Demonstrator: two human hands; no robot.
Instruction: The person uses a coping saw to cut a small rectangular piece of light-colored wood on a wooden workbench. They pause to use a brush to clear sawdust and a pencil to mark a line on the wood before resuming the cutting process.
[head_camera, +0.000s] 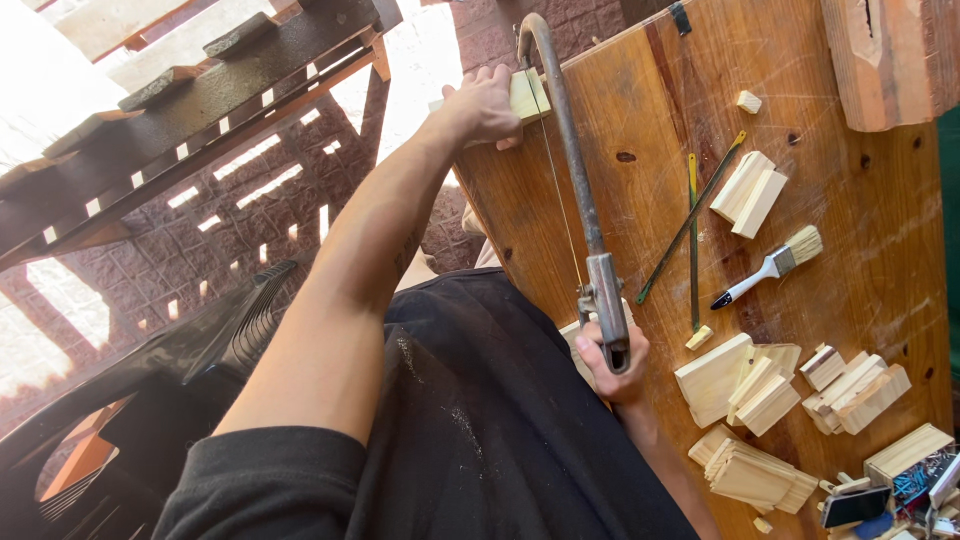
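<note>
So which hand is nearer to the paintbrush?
Right. The right hand grips the hacksaw handle, just left of the paintbrush. The left hand is far up-left, holding a wood block.

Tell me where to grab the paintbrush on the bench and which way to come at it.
Take the paintbrush by its white handle, the slim middle part between the dark tip and the metal band. It lies flat on the wooden bench with bare wood around it, so probably come from above, fingers across the handle, clear of the bristles.

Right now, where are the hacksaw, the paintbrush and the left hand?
hacksaw (578, 180): head view, on its metal frame.
paintbrush (766, 268): head view, on its white handle.
left hand (482, 105): head view, on the back of the hand.
</note>
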